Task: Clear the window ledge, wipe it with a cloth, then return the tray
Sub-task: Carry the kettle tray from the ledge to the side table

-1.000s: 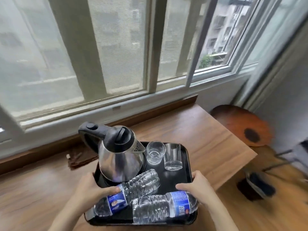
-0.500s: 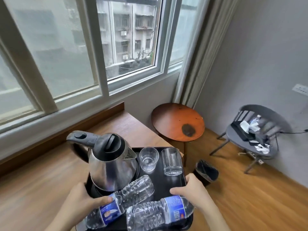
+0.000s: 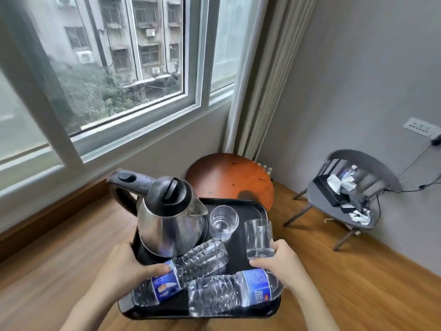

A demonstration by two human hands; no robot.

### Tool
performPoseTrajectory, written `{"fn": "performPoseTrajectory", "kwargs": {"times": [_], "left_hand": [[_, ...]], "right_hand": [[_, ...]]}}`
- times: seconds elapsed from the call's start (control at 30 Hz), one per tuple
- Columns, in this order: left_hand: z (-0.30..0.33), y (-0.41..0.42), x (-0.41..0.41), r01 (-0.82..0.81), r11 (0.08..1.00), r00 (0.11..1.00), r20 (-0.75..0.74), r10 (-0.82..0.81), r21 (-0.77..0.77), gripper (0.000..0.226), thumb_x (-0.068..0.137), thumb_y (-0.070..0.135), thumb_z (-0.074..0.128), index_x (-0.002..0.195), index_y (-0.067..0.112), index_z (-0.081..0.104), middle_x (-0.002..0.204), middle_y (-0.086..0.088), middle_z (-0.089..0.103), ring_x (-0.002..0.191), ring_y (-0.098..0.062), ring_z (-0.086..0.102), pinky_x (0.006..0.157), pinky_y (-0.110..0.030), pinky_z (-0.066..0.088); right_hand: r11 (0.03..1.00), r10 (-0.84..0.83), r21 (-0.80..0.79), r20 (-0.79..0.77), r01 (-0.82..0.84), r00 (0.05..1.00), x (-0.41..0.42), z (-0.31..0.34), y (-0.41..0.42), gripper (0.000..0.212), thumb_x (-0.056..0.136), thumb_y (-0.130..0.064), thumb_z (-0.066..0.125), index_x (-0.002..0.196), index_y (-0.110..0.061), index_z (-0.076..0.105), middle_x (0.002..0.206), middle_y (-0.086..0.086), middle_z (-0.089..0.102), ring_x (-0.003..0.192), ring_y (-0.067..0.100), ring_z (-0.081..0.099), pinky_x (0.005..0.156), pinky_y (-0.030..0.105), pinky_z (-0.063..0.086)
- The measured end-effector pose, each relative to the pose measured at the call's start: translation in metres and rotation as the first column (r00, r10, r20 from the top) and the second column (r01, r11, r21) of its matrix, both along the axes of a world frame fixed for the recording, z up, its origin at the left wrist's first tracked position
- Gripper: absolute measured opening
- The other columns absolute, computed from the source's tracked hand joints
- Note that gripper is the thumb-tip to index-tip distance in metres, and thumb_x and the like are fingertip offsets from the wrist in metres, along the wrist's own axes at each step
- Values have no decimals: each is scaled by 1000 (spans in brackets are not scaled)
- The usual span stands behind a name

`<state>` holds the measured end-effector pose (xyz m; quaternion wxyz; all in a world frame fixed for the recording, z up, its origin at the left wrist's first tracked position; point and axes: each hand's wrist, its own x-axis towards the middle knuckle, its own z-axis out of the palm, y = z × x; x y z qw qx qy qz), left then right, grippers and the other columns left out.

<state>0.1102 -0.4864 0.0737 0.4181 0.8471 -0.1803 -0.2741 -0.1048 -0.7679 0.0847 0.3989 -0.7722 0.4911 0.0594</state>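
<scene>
Tray (image 3: 259,207) carried off ledge, held level over wood floor, likely so load stays put. Left hand (image 3: 124,266) grips left edge, thumb over rim against bottle label. Right hand (image 3: 279,261) grips right edge, thumb on top. Grip on opposite edges balances heavy kettle (image 3: 167,218) at back-left corner. Count: 1 kettle, 2 glasses, 2 water bottles lying flat along near edge. Round side table (image 3: 229,177) just beyond far edge: probable set-down spot.

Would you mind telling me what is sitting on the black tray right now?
On the black tray stand a steel kettle and two empty glasses; two water bottles lie on their sides. The kettle covers whatever is beneath it.
</scene>
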Motion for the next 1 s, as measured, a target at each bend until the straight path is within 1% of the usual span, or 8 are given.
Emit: {"fn": "performPoseTrajectory", "kwargs": {"times": [0.1,0.17,0.3,0.43,0.6,0.77,0.9,1.0], "left_hand": [[-4,-36,21,-1,1000,1000,13,0,8,44,37,42,97,63,19,70,58,3,69,48,-2,53,48,-27,43],[-7,-59,32,2,1000,1000,28,-2,31,52,33,51,95,68,19,71,64,5,72,55,-3,61,53,-32,50],[-23,-110,54,-22,996,999,32,19,91,64,28,61,92,71,18,70,67,5,72,64,-8,67,59,-37,54],[-38,-168,66,-85,984,995,59,76,158,77,21,70,87,67,12,67,64,-3,70,65,-19,68,54,-38,52],[-67,-233,83,-174,959,984,15,175,222,95,15,82,79,72,8,65,73,-5,70,66,-11,67,57,-36,57],[-87,-291,98,-246,932,967,-4,256,266,90,16,76,83,79,15,64,81,-3,68,70,-9,66,59,-33,56],[-122,-320,115,-258,918,959,-37,282,300,93,16,83,79,82,19,61,84,-2,67,73,-8,66,61,-33,57],[-146,-338,128,-270,911,954,-45,297,311,87,20,78,83,82,20,64,84,-1,69,74,-8,68,62,-35,58]], "right_hand": [[1000,-8,29,0,8,1000,17,-8,-37,64,55,-51,86,98,-21,50,94,-5,68,80,10,69,76,39,58],[999,-11,47,5,11,1000,29,-14,-61,64,54,-51,86,98,-20,50,94,-5,68,80,10,69,76,40,58],[998,7,60,-10,-6,1000,54,-27,-117,65,54,-53,86,98,-21,50,95,-4,67,81,10,68,75,39,58],[998,42,48,-16,-42,999,81,-44,-186,72,45,-61,83,97,-22,51,95,-6,67,82,11,68,77,41,58],[990,132,46,-40,-130,990,120,-63,-270,70,48,-60,84,96,-23,49,93,-7,67,79,10,68,73,39,58],[975,218,70,-94,-212,971,159,-93,-337,74,43,-64,81,95,-24,47,95,-7,66,83,11,67,77,41,57],[967,243,104,-97,-233,965,187,-128,-374,76,39,-63,82,96,-24,48,93,-7,67,82,12,68,76,42,57],[960,264,130,-114,-249,958,206,-153,-392,74,43,-60,83,96,-24,47,93,-7,67,80,10,68,75,40,57]]}}
